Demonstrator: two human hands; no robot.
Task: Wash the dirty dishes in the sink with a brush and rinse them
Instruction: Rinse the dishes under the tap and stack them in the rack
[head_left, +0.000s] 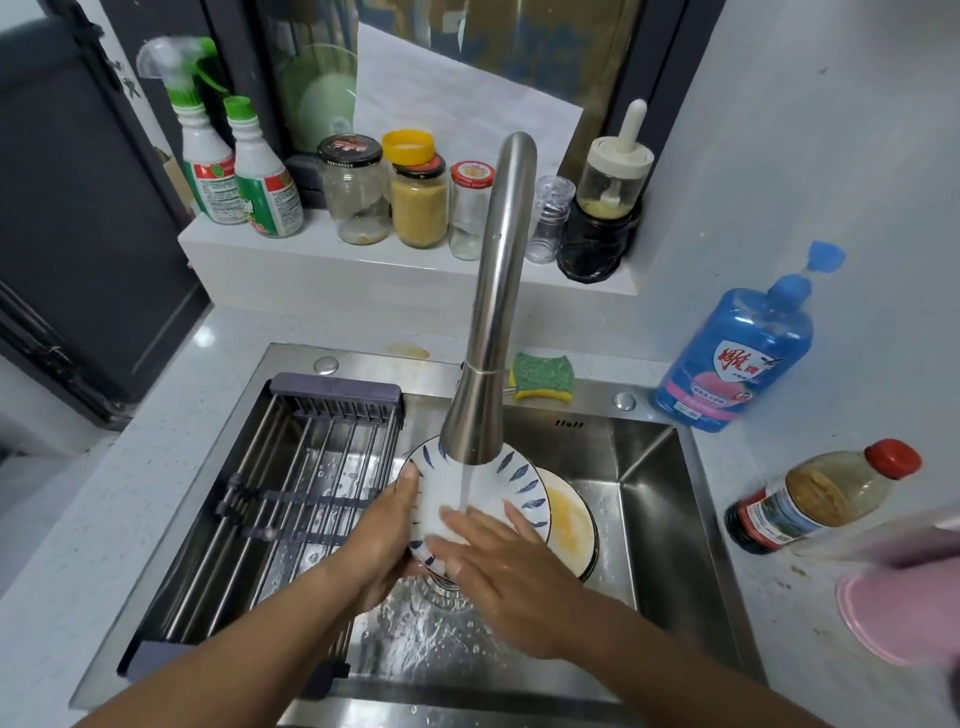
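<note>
A white plate with blue leaf marks (519, 480) is held tilted over the middle of the steel sink (649, 467), right under the tap (493, 312), whose stream of water lands on the plate's face. The left hand (387, 535) grips the plate's left rim, thumb on the face and fingers behind it. The right hand (498, 561) lies flat and spread on the wet face, fingers apart, gripping nothing. Just behind and to the right of this plate, a second plate with yellow residue (571, 525) rests in the sink basin. Water splashes over the basin floor near the drain below the hands.

A dish rack with metal rods (291, 483) spans the left half of the sink. On the far rim of the sink, just right of the tap, lies a green and yellow sponge (543, 375). On the worktop to the right stand a blue detergent bottle (737, 358) and, nearer, a bottle with a red cap (821, 493) lying tilted. A pink object (893, 618), blurred, sits at the right edge. Jars and spray bottles line the ledge (311, 260) on the far side.
</note>
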